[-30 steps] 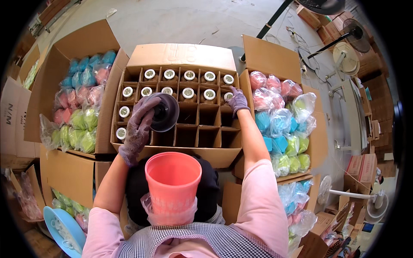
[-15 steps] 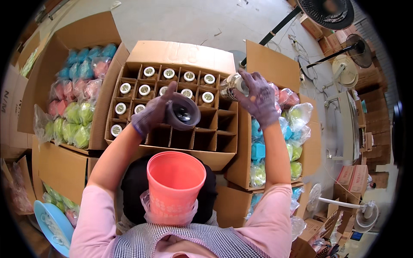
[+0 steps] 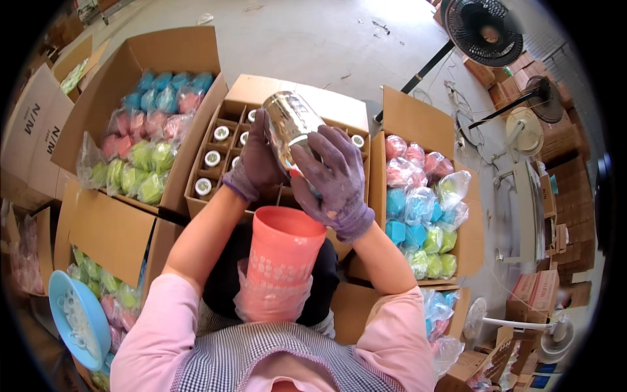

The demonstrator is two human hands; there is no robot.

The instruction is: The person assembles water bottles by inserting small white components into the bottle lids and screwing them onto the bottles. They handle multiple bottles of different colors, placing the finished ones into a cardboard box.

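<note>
Two gloved hands, one steel cup, over a divided carton

Item 1: steel cup (image 3: pixel 292 127), shiny, tilted, held above the pink cup and in front of the divided carton, at centre of view.

Item 2: left hand (image 3: pixel 258 163), purple glove, behind the steel cup at its 8 o'clock, fingers wrapped round its far side, gripping it.

Item 3: right hand (image 3: pixel 333 179), purple glove, fingers spread over the steel cup's lower end at 4 o'clock, closed on it.

Item 4: pink cup (image 3: pixel 284 251), mouth up, in the lap at 6 o'clock from the hands, standing in a clear bag.

Item 5: divided carton (image 3: pixel 307 98), open, cardboard cells; white-topped pieces fill the cells at its 9 o'clock side, with more showing along its far edge beside the hands.

Item 6: left box (image 3: pixel 170 55), at 10 o'clock, holding bagged blue, pink and green pieces.

Item 7: right box (image 3: pixel 418 117), at 3 o'clock, same bagged colours.

Item 8: blue dish (image 3: pixel 75 320), at 8 o'clock, with small white rings in it.

Item 9: fans (image 3: pixel 483 29), at 1 o'clock on the floor.
</note>
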